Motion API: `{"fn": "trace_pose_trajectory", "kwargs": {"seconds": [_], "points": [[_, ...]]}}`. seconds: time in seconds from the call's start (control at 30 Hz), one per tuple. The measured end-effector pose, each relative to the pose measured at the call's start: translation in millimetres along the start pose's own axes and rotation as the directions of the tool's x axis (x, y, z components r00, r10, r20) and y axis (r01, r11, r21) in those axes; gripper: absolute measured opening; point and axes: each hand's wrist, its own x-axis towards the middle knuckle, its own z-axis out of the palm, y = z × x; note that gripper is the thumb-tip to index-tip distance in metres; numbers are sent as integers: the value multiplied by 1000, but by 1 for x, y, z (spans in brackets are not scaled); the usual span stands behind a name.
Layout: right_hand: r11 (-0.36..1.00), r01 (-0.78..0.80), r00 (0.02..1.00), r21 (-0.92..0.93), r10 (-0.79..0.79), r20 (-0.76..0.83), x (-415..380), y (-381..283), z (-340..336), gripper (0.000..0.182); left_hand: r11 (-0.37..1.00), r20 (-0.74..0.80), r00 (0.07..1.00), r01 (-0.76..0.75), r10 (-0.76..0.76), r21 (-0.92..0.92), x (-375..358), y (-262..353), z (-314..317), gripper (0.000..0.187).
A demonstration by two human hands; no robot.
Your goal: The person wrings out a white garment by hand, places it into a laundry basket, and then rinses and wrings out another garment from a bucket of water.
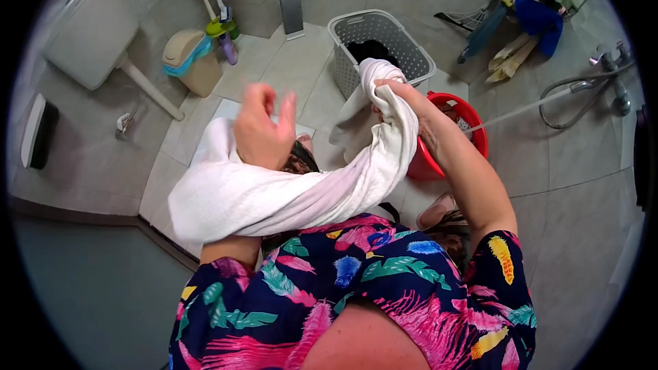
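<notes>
A long white cloth [274, 199], twisted like a rope toward its right end, lies over my left forearm and curves up to the right. My right hand [392, 99] is closed around the twisted part, and a loose end hangs down beyond it. Above the cloth, my left hand [264, 127] is raised with thumb and fingers apart, slightly blurred, with nothing in it. Below and right of my right hand stands a red bucket [483, 130], partly hidden by my right forearm, with some fabric inside. Water runs into it from a hand shower [581, 86].
A grey laundry basket [411, 48] with dark fabric inside stands ahead. At left are a beige bin [195, 68], cleaning brushes [218, 0] and a toilet cistern [92, 27]. Cloths and gloves [514, 55] hang at the right wall, near the tap [610, 62].
</notes>
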Motion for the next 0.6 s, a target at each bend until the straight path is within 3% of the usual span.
{"fn": "trace_pose_trajectory", "kwargs": {"seconds": [0.03, 0.07, 0.13, 0.2, 0.27, 0.3, 0.37, 0.4, 0.43, 0.47, 0.53, 0.57, 0.6], "points": [[1000, 27, 999, -9, -27, -24, 5, -4, 2, 31, 999, 240, 969, 53, -53, 6, -13, -28, 6, 35], [998, 54, 997, -17, -55, -48, 10, -8, 5, 30, 996, 543, 837, 33, -75, 86, -42, -82, 31, 36], [998, 34, 997, -47, -37, -71, -22, 15, 22, 32, 978, 797, 580, -9, -166, 210, -135, -110, -7, 36], [990, 121, 992, -77, -124, -30, -21, 21, 37, 42, 982, 841, 542, -154, -9, 110, -185, -101, -74, 39], [972, 97, 995, -214, -100, 1, -21, 21, 44, 54, 977, 982, 108, -128, -156, 169, -172, -87, -113, 41], [950, 99, 995, -297, -103, 2, -20, 19, 42, 55, 948, 895, -313, -94, -317, 303, -145, -59, -127, 41], [815, 108, 988, -570, -152, -30, -30, 11, 50, 58, 986, 934, -348, 110, -78, 124, -126, -44, -164, 33], [765, 166, 982, -623, -184, 36, -33, 10, 48, 60, 982, 907, -416, 136, -65, 133, -107, -33, -161, 24], [728, 159, 983, -667, -180, 38, -32, 14, 43, 60, 973, 963, -266, 230, 48, 16, -89, -19, -154, 21], [748, 122, 991, -653, -131, 35, -38, 12, 43, 59, 897, 991, -128, 433, -39, 91, -73, -7, -141, 17], [769, 99, 994, -632, -105, 29, -43, 13, 41, 58, 871, 926, 373, 473, -66, -129, -47, -12, -78, 16], [839, 71, 997, -540, -56, 44, -40, 18, 36, 58, 831, 836, 526, 528, -158, -175, -43, -11, -40, 23], [899, 29, 998, -437, -3, 61, -38, 25, 31, 58, 746, 810, 550, 623, -203, -236, -42, -3, -6, 40]]}}
